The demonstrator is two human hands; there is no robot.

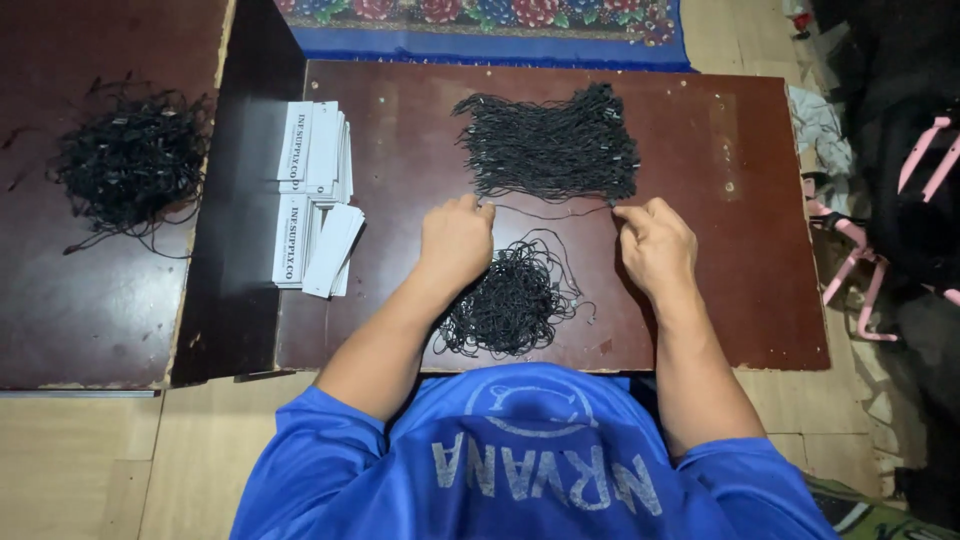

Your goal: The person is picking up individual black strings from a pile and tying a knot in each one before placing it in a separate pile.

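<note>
Two stacks of narrow white paper tags (315, 200) with dark printing lie at the left edge of the dark brown tabletop (740, 150), well apart from the hands. The upper stack sits fairly square, its long rectangular tags lined up lengthwise away from the viewer. The lower stack is fanned out, with several tags slid toward the right and tilted.

Dim indoor light, soft overhead glare on tabletop (700, 150), sharp focus
</note>
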